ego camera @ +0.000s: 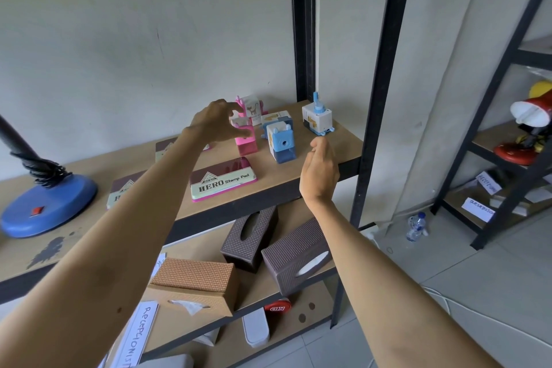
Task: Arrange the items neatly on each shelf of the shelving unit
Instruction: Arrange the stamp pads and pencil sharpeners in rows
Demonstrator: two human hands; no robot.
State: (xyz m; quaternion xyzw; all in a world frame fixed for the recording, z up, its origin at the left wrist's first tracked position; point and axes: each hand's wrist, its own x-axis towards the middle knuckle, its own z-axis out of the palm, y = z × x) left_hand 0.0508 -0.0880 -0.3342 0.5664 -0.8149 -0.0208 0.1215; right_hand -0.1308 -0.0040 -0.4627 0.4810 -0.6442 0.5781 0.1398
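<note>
On the top wooden shelf (334, 140) stand several toy-like pencil sharpeners: a pink one (246, 140), a blue one (280, 143) and a white-and-blue one (318, 118) at the right end. My left hand (215, 122) hovers at the pink sharpener with fingers spread, holding nothing. My right hand (319, 172) hangs open by the shelf's front edge, just right of the blue sharpener. Flat Hero stamp pads lie on the shelf; one (222, 179) is near the front, two more are partly hidden under my left arm.
A blue lamp base (47, 203) sits at the shelf's left. The shelf below holds three tissue boxes (298, 257) lying askew. Black uprights (379, 84) frame the unit. A second rack (507, 140) with a red lamp stands to the right; a water bottle (415, 227) is on the floor.
</note>
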